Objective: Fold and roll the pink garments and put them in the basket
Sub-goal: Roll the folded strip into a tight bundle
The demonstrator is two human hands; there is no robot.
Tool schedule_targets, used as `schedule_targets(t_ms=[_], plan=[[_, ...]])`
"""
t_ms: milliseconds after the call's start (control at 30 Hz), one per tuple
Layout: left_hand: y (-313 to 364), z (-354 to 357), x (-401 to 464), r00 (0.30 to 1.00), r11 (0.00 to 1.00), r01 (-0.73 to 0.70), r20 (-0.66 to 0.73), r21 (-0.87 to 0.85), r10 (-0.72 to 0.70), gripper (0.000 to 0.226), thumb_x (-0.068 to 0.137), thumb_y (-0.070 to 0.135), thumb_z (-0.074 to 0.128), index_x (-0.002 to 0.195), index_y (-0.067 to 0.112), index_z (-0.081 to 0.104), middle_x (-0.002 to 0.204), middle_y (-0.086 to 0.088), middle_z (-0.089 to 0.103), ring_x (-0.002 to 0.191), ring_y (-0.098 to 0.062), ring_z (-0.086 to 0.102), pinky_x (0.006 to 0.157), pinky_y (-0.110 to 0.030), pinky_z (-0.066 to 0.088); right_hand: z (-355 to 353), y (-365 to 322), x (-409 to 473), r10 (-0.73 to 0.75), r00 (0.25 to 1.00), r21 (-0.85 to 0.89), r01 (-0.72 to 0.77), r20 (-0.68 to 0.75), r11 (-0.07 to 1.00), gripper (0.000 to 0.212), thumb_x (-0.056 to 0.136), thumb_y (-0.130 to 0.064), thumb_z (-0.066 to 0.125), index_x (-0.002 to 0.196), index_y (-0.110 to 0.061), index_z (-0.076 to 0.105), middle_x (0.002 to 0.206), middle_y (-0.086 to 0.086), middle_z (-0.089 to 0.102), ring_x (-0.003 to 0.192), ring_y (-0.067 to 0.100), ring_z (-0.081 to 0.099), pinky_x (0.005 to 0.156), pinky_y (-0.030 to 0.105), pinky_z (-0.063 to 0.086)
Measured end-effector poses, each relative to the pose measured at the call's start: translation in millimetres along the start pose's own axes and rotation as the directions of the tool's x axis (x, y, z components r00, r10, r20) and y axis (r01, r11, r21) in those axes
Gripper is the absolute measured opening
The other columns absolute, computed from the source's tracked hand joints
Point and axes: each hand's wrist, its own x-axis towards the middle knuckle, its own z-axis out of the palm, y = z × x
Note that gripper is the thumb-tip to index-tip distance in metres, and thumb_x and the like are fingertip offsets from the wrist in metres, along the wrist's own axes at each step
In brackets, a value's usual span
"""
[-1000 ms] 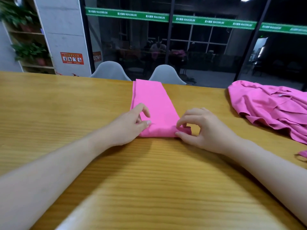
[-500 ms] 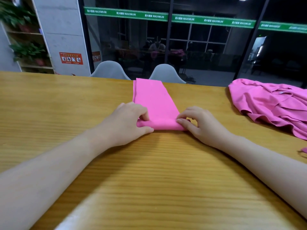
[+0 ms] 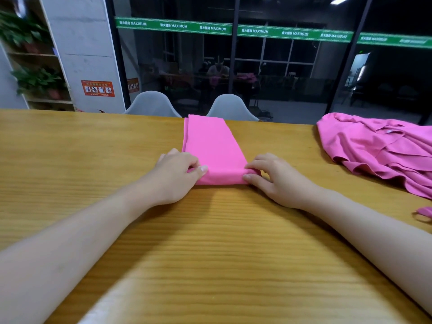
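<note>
Banner (image 3: 253, 31) reads "MAXIMUM" repeatedly.

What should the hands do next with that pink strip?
Probably roll it farther away. Both the left hand and right hand pinch the near rolled end of the folded pink garment, while most of the strip lies flat beyond.
</note>
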Motion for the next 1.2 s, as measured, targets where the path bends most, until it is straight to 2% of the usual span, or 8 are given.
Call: schedule_targets(t_ms=[167, 333, 433, 600, 767, 900, 1000, 1200], plan=[[2.2, 4.9, -5.4, 0.997, 1.0, 0.01, 0.073, 0.007, -0.011, 0.047, 0.109, 0.039, 0.032, 0.077, 0.008, 0.044, 0.084, -0.013, 0.056, 0.099, -0.027, 0.046, 0.096, -0.042, 0.033, -3.3, -5.7, -4.0, 0.134, 0.985, 0.146, -0.148, 0.105, 0.978, 0.034, 0.105, -0.045, 0.044, 0.074, -0.035, 0.055, 0.098, -0.005, 0.053, 0.101, -0.001, 0.045, 0.086, 0.025, 0.032], [-2.2, -0.2, -8.7, 0.984, 0.985, -0.163, -0.085, -0.061, 0.158, 0.009, 0.1, 0.037, 0.057, 0.093, 0.032, 0.059, 0.085, 0.012, 0.06, 0.092, -0.006, 0.048, 0.092, -0.036, 0.033, -4.7, -2.3, -6.5, 0.126, 0.991, 0.204, -0.133, 0.044, 0.97, 0.033, 0.1, -0.047, 0.056, 0.087, -0.02, 0.069, 0.088, -0.003, 0.061, 0.087, 0.008, 0.055, 0.079, 0.026, 0.04], [-5.3, -12.7, -8.9, 0.928, 0.937, -0.32, -0.155, 0.139, 0.34, 0.01, 0.093, 0.032, 0.07, 0.085, 0.032, 0.065, 0.083, 0.018, 0.062, 0.09, -0.01, 0.047, 0.093, -0.039, 0.032, -8.7, -4.0, -12.0, 0.12, 0.989, 0.276, -0.093, -0.084, 0.957, 0.019, 0.092, -0.043, 0.071, 0.102, -0.027, 0.072, 0.084, -0.007, 0.067, 0.084, 0.006, 0.061, 0.079, 0.017, 0.044], [2.3, -16.1, -13.1, 0.837, 0.773, -0.377, -0.171, 0.51, 0.52, 0.019, 0.087, 0.03, 0.062, 0.075, 0.028, 0.077, 0.071, 0.015, 0.065, 0.092, -0.012, 0.053, 0.094, -0.037, 0.025, -6.9, -2.0, -9.5, 0.121, 0.977, 0.201, -0.085, -0.173, 0.976, 0.025, 0.085, -0.055, 0.073, 0.087, -0.032, 0.065, 0.081, -0.012, 0.07, 0.075, 0.001, 0.062, 0.075, 0.03, 0.043], [7.9, -11.8, -14.4, 0.877, 0.753, -0.316, -0.125, 0.578, 0.464, 0.029, 0.081, 0.038, 0.056, 0.057, 0.024, 0.064, 0.063, 0.01, 0.064, 0.096, -0.011, 0.063, 0.094, -0.038, 0.028, -3.5, 4.2, -7.2, 0.118, 0.973, 0.172, -0.084, -0.198, 0.982, 0.031, 0.087, -0.053, 0.073, 0.078, -0.026, 0.062, 0.071, -0.019, 0.065, 0.072, -0.001, 0.06, 0.071, 0.034, 0.047], [1.0, -9.6, -11.6, 0.928, 0.82, -0.281, -0.079, 0.499, 0.365, 0.035, 0.078, 0.058, 0.056, 0.08, 0.029, 0.075, 0.087, 0.01, 0.07, 0.105, -0.008, 0.056, 0.096, -0.028, 0.018, -4.8, 11.8, -5.3, 0.047, 0.98, 0.063, -0.035, -0.194, 0.997, 0.037, 0.087, -0.067, 0.06, 0.084, -0.03, 0.066, 0.086, -0.015, 0.066, 0.089, 0.005, 0.06, 0.082, 0.041, 0.049], [-9.7, -8.1, -5.6, 0.966, 0.911, -0.215, -0.058, 0.352, 0.251, 0.04, 0.083, 0.065, 0.064, 0.108, 0.035, 0.073, 0.107, 0.013, 0.066, 0.116, -0.014, 0.051, 0.105, -0.03, 0.025, -6.9, 16.9, -7.9, 0.021, 0.991, 0.015, -0.019, -0.134, 1.0, 0.047, 0.081, -0.075, 0.059, 0.095, -0.031, 0.068, 0.095, -0.018, 0.064, 0.096, 0.009, 0.059, 0.087, 0.04, 0.05], [-9.8, -3.3, -2.7, 0.973, 0.937, -0.211, -0.033, 0.278, 0.229, 0.026, 0.098, 0.046, 0.056, 0.114, 0.028, 0.067, 0.105, 0.008, 0.052, 0.105, -0.013, 0.045, 0.097, -0.032, 0.03, -3.1, 15.1, -4.3, 0.115, 0.992, -0.008, -0.115, -0.05, 0.993, 0.053, 0.086, -0.076, 0.048, 0.112, -0.034, 0.067, 0.102, -0.013, 0.057, 0.101, 0.01, 0.053, 0.092, 0.037, 0.048]])
